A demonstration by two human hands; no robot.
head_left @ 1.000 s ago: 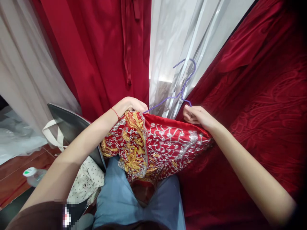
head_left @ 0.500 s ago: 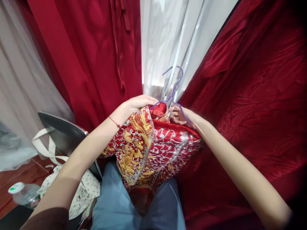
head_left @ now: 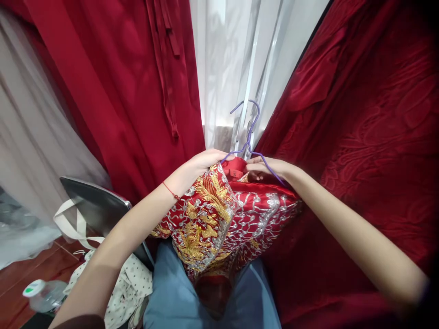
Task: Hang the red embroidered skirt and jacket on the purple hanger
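A red jacket [head_left: 209,224] with gold and silver embroidery lies over my lap, its collar facing away from me. One arm of a purple wire hanger [head_left: 247,137] runs in at the left of the collar; the other passes over my right hand. My left hand [head_left: 211,159] is closed on the jacket's left shoulder by the collar, with its fingertips partly hidden. At the right side of the collar, my right hand [head_left: 265,168] has its fingers curled on the cloth, under the hanger. A small size label shows inside the neck.
Red garments [head_left: 130,82] hang at the left, and a large dark red embroidered cloth [head_left: 370,151] fills the right. White sheer curtain [head_left: 219,59] hangs behind. At lower left are a black chair back [head_left: 99,205], a dotted cloth bag [head_left: 126,283] and a plastic bottle [head_left: 46,294].
Both hands and the jacket sit slightly lower and farther right in view, along with the surroundings. The right side of the jacket's opening hangs a little differently. Both hands keep their hold.
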